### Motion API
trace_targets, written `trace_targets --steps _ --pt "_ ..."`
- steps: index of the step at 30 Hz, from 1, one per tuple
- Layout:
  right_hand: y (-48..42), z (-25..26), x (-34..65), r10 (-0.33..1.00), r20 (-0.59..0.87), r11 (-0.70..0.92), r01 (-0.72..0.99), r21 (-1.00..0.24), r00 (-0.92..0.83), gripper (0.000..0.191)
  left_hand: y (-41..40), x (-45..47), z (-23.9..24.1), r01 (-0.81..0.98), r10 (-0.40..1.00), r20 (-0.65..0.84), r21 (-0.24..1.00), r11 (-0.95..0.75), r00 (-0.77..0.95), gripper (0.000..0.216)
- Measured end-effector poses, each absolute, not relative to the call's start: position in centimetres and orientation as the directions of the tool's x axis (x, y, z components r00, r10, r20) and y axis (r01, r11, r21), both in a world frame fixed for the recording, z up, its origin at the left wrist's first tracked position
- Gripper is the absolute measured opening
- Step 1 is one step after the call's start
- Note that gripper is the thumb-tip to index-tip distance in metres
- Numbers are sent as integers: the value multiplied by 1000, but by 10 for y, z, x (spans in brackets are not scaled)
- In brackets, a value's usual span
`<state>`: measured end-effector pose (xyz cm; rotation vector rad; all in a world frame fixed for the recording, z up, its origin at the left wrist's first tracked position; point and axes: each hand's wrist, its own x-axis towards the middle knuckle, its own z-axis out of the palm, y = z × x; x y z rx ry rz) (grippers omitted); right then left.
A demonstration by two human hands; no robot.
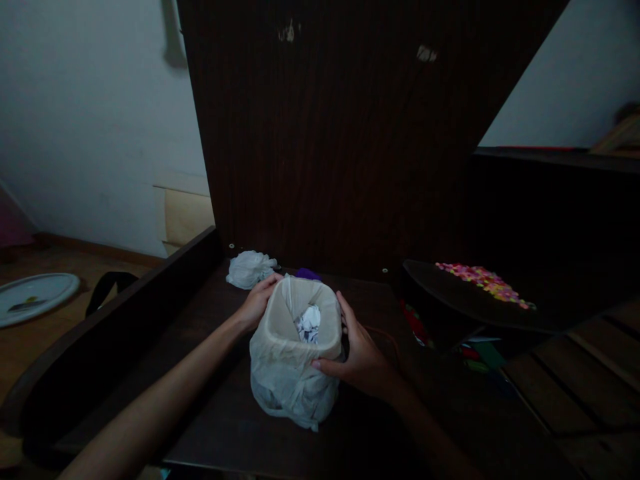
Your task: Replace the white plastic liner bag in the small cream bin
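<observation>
A small trash bin (330,300) lined with a whitish plastic bag (295,380) stands on the dark wooden surface. The bag is folded over the rim and hangs loosely down the outside. Crumpled white paper (310,323) lies inside. My left hand (261,300) holds the bin at its far left side, some fingers hidden behind it. On the right side my right hand (357,353) grips it, thumb on the front of the bag and fingers along the side. A crumpled white plastic bag (250,269) rests behind my left hand, and something purple (308,274) shows behind the bin.
A dark upright panel (325,147) rises behind the surface, with a raised wooden edge (125,320) on the left. At right, a dark shelf (425,287) carries a pink and yellow flower-like strand (485,283). A white round lid-like object (40,297) lies on the floor.
</observation>
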<state>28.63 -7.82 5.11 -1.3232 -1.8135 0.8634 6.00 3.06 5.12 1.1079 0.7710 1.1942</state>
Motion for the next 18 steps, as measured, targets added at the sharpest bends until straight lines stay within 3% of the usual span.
trace_targets --steps 8,13,15,18 --pt "-83 50 291 972 113 204 505 -839 -204 131 25 38 42 -250 979 203 948 -196 -1 42" --pt "-82 66 301 969 115 222 571 -791 -218 136 15 20 47 -48 918 362 926 -373 -161 39" --pt "-76 78 304 946 198 312 562 -766 -256 121 13 17 49 -14 911 377 923 -385 -169 37" --pt "-60 101 301 896 350 444 535 -718 -273 67 12 19 51 -43 918 370 924 -379 -143 35"
